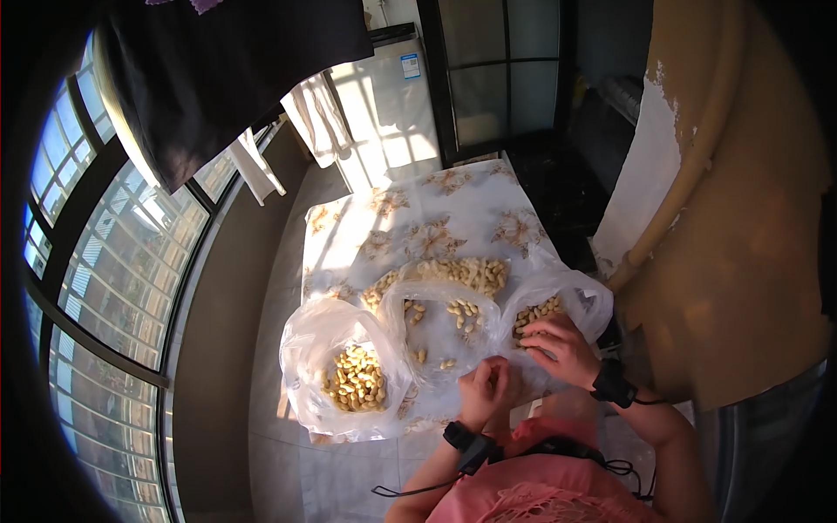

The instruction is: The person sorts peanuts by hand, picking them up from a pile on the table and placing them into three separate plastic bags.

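Observation:
My left hand (491, 388) is closed near the front edge of the table, just in front of the middle plastic bag (395, 342). Whatever its curled fingers hold, if anything, is hidden. At the mouth of the right plastic bag (595, 301), my right hand (562, 350) reaches over unshelled peanuts (539, 312), with fingers bent and apart. I see nothing held between them. A few peanuts (465, 312) lie scattered inside the middle bag. The left plastic bag (305, 353) stands with its mouth rolled open around a pile of peanuts (357, 381).
A flowered cloth covers the table (427, 205). More peanuts (466, 272) are heaped behind the middle bag. Dark clothing (235, 70) hangs at upper left before barred windows (131, 253). A white appliance (392, 113) stands beyond the table, and a brown wall (741, 261) rises at right.

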`<action>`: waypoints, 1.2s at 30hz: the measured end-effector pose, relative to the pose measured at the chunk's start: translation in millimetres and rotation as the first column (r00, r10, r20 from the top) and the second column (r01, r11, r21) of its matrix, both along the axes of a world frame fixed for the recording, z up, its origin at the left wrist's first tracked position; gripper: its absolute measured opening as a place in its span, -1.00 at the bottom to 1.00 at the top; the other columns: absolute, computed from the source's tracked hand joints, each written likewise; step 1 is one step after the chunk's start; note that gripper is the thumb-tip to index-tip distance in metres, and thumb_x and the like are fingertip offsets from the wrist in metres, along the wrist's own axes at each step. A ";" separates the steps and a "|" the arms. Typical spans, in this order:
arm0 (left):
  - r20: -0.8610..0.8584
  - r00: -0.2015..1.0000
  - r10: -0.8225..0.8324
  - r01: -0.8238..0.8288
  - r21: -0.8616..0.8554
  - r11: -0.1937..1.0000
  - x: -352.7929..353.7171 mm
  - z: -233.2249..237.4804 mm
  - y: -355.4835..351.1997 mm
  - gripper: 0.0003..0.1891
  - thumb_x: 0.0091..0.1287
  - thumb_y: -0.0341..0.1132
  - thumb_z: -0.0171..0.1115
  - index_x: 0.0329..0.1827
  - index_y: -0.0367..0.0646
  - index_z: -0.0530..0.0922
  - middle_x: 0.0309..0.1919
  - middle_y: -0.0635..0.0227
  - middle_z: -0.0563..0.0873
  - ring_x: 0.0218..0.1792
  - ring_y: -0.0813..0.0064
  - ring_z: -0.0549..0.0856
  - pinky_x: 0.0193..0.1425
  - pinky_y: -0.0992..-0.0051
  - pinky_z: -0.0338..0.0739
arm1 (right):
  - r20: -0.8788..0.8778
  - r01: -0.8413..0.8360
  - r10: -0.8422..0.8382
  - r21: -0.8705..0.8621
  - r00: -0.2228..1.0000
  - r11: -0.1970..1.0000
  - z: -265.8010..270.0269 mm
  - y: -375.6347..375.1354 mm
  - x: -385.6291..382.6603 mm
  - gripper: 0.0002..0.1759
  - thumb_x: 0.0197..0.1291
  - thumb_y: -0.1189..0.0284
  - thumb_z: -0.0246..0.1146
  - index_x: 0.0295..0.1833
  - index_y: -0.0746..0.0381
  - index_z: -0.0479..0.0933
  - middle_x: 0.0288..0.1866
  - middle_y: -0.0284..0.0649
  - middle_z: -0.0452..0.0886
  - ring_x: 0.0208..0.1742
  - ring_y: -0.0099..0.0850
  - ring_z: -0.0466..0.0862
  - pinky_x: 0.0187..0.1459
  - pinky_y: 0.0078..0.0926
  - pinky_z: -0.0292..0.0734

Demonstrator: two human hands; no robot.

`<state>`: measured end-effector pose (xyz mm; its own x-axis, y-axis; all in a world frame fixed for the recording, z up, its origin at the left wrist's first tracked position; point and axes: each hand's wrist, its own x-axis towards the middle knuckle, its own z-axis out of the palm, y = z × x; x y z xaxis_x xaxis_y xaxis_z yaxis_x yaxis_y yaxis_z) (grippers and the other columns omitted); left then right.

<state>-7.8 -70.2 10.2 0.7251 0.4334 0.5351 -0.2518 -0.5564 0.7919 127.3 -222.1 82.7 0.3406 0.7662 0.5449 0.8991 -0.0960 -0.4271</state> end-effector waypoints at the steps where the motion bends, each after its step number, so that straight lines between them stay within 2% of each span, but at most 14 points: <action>1: -0.010 1.000 0.024 -0.025 -0.044 0.999 -6.2 2.5 5.8 -0.89 0.38 -0.50 0.35 -0.12 -0.16 0.59 -0.58 0.38 0.66 -0.61 0.63 0.64 -0.49 0.56 0.47 | -0.004 0.000 0.000 -0.002 1.000 1.000 0.7 0.5 -2.1 -0.76 0.11 0.52 0.43 -0.07 0.16 0.68 0.07 -0.30 0.66 0.13 -0.22 0.63 0.21 -0.20 0.48; 3: -0.026 0.995 0.092 -0.095 -0.124 0.988 -23.7 12.5 15.8 -0.93 0.41 -0.51 0.31 -0.13 -0.19 0.59 -0.55 0.40 0.68 -0.56 0.71 0.62 -0.44 0.62 0.46 | 0.008 -0.049 0.049 0.011 0.999 0.999 0.4 -1.8 -10.9 -0.78 0.12 0.54 0.42 -0.08 0.16 0.68 0.05 -0.30 0.66 0.11 -0.24 0.64 0.19 -0.21 0.50; 6: -0.091 0.965 0.246 -0.257 -0.123 0.959 -54.8 19.3 37.5 -0.93 0.41 -0.49 0.33 -0.14 -0.17 0.60 -0.51 0.35 0.71 -0.57 0.59 0.66 -0.42 0.57 0.51 | 0.008 -0.122 0.122 -0.002 0.992 0.993 1.6 1.0 -22.4 -0.80 0.13 0.54 0.42 -0.10 0.16 0.68 0.03 -0.31 0.67 0.09 -0.26 0.64 0.19 -0.22 0.51; 8: -0.117 0.947 0.300 -0.314 -0.132 0.940 -77.0 11.9 48.4 -0.94 0.43 -0.48 0.32 -0.14 -0.19 0.59 -0.52 0.37 0.69 -0.55 0.63 0.63 -0.41 0.58 0.50 | -0.008 -0.163 0.163 -0.004 0.987 0.987 -3.0 8.1 -29.3 -0.80 0.13 0.55 0.42 -0.10 0.17 0.68 0.03 -0.32 0.67 0.08 -0.27 0.64 0.18 -0.23 0.52; 13: -0.194 0.922 0.337 -0.370 -0.172 0.913 -122.7 4.7 47.9 -0.93 0.42 -0.47 0.35 -0.17 -0.20 0.61 -0.52 0.37 0.69 -0.55 0.63 0.63 -0.42 0.56 0.49 | -0.062 -0.326 0.322 -0.061 0.945 0.943 -22.2 22.0 -54.3 -0.78 0.14 0.52 0.41 -0.07 0.17 0.69 0.01 -0.36 0.69 0.07 -0.32 0.66 0.14 -0.29 0.57; 15: -0.277 0.881 0.385 -0.413 -0.052 0.909 -137.8 -4.2 45.1 -0.92 0.40 -0.46 0.37 -0.18 -0.20 0.62 -0.52 0.34 0.71 -0.56 0.60 0.64 -0.42 0.53 0.51 | -0.047 -0.354 0.351 -0.081 0.935 0.932 -33.8 21.2 -65.2 -0.76 0.13 0.52 0.41 -0.05 0.17 0.69 0.02 -0.36 0.68 0.07 -0.31 0.66 0.15 -0.29 0.56; 18: -0.314 0.870 0.381 -0.415 -0.049 0.908 -150.5 -8.2 39.7 -0.94 0.42 -0.48 0.35 -0.20 -0.27 0.63 -0.49 0.37 0.72 -0.50 0.70 0.61 -0.37 0.60 0.51 | -0.029 -0.394 0.393 -0.096 0.919 0.914 -40.5 19.8 -71.5 -0.74 0.12 0.51 0.42 -0.03 0.17 0.68 0.03 -0.34 0.67 0.08 -0.29 0.65 0.16 -0.28 0.56; 24: -0.349 0.875 0.336 -0.342 0.045 0.939 -145.4 -0.6 37.6 -0.91 0.37 -0.43 0.42 -0.19 -0.22 0.67 -0.51 0.28 0.75 -0.54 0.57 0.69 -0.39 0.53 0.54 | -0.115 -0.299 0.283 -0.152 0.952 0.942 -37.8 24.8 -70.1 -0.71 0.21 0.47 0.36 0.06 0.21 0.60 0.14 -0.26 0.61 0.17 -0.21 0.59 0.24 -0.21 0.49; 25: -0.346 0.875 0.338 -0.324 0.100 0.941 -140.9 -4.8 40.6 -0.84 0.34 -0.40 0.42 -0.07 -0.18 0.67 -0.55 0.27 0.72 -0.57 0.46 0.71 -0.42 0.46 0.55 | -0.095 -0.260 0.246 -0.177 0.965 0.949 -38.6 27.5 -71.0 -0.67 0.21 0.46 0.37 0.10 0.22 0.57 0.21 -0.23 0.56 0.19 -0.18 0.58 0.25 -0.18 0.48; 26: -0.342 0.877 0.339 -0.324 0.101 0.941 -137.0 -2.0 41.8 -0.84 0.34 -0.40 0.42 -0.07 -0.18 0.67 -0.55 0.27 0.72 -0.57 0.46 0.71 -0.42 0.46 0.55 | -0.073 -0.221 0.210 -0.202 0.975 0.954 -39.5 29.7 -71.3 -0.62 0.21 0.44 0.37 0.13 0.23 0.54 0.29 -0.19 0.51 0.21 -0.14 0.57 0.26 -0.14 0.47; 28: -0.449 0.831 0.327 -0.270 0.188 0.944 -124.2 11.3 46.3 -0.67 0.33 -0.38 0.38 0.16 -0.08 0.61 -0.54 0.28 0.71 -0.56 0.25 0.72 -0.45 0.28 0.58 | -0.089 -0.198 0.181 -0.235 0.979 0.952 -43.1 31.9 -73.4 -0.60 0.22 0.41 0.37 0.15 0.25 0.52 0.36 -0.16 0.47 0.27 -0.09 0.55 0.29 -0.12 0.46; 29: -0.419 0.850 0.320 -0.250 0.215 0.944 -119.0 6.4 49.8 -0.55 0.34 -0.36 0.31 0.31 -0.04 0.55 -0.59 0.27 0.68 -0.59 0.19 0.70 -0.47 0.23 0.57 | -0.110 -0.175 0.150 -0.273 0.982 0.946 -44.8 33.2 -73.7 -0.57 0.22 0.39 0.36 0.18 0.26 0.50 0.42 -0.12 0.42 0.32 -0.05 0.52 0.32 -0.10 0.45; 32: -0.451 0.817 0.359 -0.235 0.308 0.922 -104.0 14.8 52.6 -0.55 0.35 -0.33 0.25 0.33 -0.02 0.55 -0.64 0.24 0.66 -0.63 0.18 0.69 -0.49 0.21 0.58 | -0.196 -0.173 0.123 -0.267 0.973 0.948 -49.8 40.4 -69.1 -0.55 0.23 0.40 0.36 0.19 0.33 0.49 0.47 -0.07 0.39 0.37 -0.01 0.50 0.35 -0.13 0.44; 36: -0.512 0.742 0.432 -0.192 0.455 0.870 -89.1 15.8 59.5 -0.57 0.29 -0.38 0.27 0.25 -0.06 0.58 -0.59 0.26 0.68 -0.56 0.18 0.72 -0.44 0.23 0.58 | -0.157 -0.140 0.104 -0.247 0.982 0.959 -49.1 49.4 -64.7 -0.48 0.22 0.42 0.35 0.26 0.38 0.46 0.49 -0.08 0.37 0.32 -0.06 0.54 0.30 -0.17 0.48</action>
<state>-96.8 -10.7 26.1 0.7986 0.5620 0.2155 0.4283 -0.7821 0.4525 62.6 -172.7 33.6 0.2950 0.9140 0.2786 0.8432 -0.1119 -0.5258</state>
